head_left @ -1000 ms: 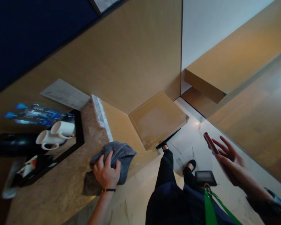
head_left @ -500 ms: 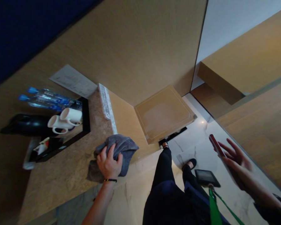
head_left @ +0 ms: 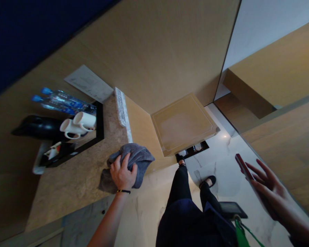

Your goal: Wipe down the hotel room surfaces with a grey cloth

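Note:
My left hand [head_left: 123, 173] presses palm down on a crumpled grey cloth [head_left: 140, 159], its fingers spread over the fabric and gripping it. The cloth lies at the edge of a brown stone-look counter [head_left: 105, 151], partly over the edge. On the right, my right hand [head_left: 270, 187] holds a thin phone [head_left: 244, 166] with a reddish edge, tilted and well away from the counter. Its screen cannot be seen.
A black tray [head_left: 100, 123] on the counter carries white mugs [head_left: 84, 120], water bottles [head_left: 67, 99] and a black kettle [head_left: 41, 127]. A wooden panel [head_left: 182, 123] stands low beyond the counter. Below me are my legs and a badge [head_left: 233, 210] on a green lanyard.
The view has shifted slightly, so the counter and tray appear farther right. My left hand stays on the cloth, and my right hand still holds the phone. The badge has swung a little.

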`<state>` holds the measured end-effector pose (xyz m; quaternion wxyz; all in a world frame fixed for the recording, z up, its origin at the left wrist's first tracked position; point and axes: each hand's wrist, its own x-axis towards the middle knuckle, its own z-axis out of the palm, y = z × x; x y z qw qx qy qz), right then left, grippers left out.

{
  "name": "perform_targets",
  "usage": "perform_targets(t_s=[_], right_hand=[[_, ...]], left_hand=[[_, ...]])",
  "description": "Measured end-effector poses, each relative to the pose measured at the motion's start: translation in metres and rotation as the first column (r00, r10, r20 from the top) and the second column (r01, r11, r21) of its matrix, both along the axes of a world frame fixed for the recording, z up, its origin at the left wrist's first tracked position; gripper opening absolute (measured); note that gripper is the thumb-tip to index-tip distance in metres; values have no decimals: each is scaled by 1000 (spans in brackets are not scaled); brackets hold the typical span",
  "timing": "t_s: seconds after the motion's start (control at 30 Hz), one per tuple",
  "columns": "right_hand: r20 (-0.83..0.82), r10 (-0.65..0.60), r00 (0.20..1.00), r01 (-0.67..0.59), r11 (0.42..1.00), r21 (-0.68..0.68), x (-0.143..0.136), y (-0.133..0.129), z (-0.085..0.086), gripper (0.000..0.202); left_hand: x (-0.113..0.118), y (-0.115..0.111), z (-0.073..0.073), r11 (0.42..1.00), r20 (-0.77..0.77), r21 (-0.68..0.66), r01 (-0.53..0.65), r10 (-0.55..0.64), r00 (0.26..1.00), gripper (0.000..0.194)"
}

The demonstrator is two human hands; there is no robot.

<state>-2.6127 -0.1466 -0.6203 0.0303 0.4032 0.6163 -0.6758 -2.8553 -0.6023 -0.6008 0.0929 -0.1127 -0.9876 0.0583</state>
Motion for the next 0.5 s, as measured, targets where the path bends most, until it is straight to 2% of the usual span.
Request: perform_targets(t_s=[0.23, 0.37, 0.43, 0.5], right_hand=[[-55, -47, 997, 45, 998, -49, 13, 2, 5, 78], [-66, -94, 993, 89, 993, -71, 14, 5, 17, 77], [-65, -160, 985, 150, 978, -145, 13, 7, 24, 77], [-80, -235, 969, 205, 939, -277, 15, 9, 27, 75]], left_hand=[[-2, 2, 3, 1000, -26, 14, 7, -7, 1000, 43], [-1, 5, 6, 1000, -38, 7, -12, 12, 999, 43], [-1, 5, 7, 999, -65, -32, -37, 35, 997, 44], [-3, 3, 7, 996, -102, -74, -56, 48, 994, 46]])
